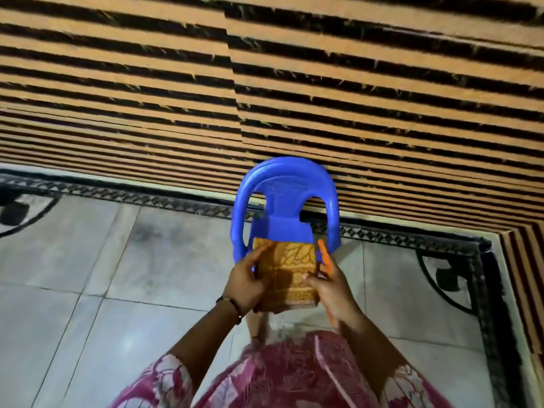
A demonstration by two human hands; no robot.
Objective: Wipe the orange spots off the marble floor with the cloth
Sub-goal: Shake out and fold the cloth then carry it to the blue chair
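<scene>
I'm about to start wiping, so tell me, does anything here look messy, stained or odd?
Yes. The right hand has bright orange colouring on its fingertips, and the marble floor shows a dark smudge left of the blue chair. Both hands hold the folded cloth above the floor. No orange spots are visible on the floor.

The cloth (287,275) is a folded, brownish-orange rectangle with a woven leaf-like pattern, held upright in the air near the middle of the room, above the marble floor (117,275). That floor is pale grey-white tiles with thin dark joints and a dusky smudge toward the far left.
</scene>
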